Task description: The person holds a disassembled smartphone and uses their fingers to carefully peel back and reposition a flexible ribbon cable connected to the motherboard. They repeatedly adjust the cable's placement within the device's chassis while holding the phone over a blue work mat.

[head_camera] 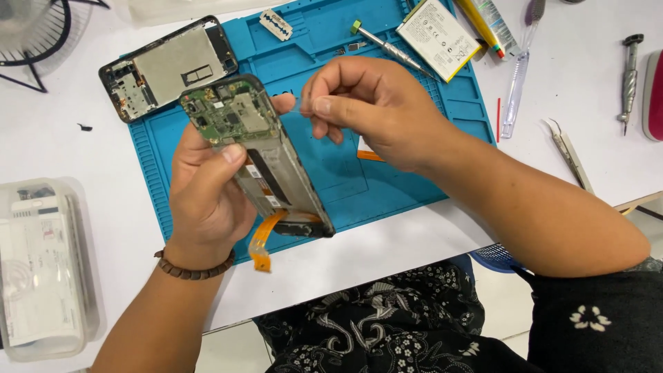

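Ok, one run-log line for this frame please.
left hand: holds opened phone | right hand: pinches thin clear strip by phone | under: blue mat

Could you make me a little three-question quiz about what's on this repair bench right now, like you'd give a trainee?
1. True or false: the left hand holds the opened phone upright above the blue mat.
2. What dangles from the phone's lower end? A) an orange flex cable B) a black cord C) a spring
3. Which thing lies on the mat's top right corner, beside the screwdriver?

Key:
1. True.
2. A.
3. The white battery. The right hand pinches something thin near the phone's top; what it is cannot be told.
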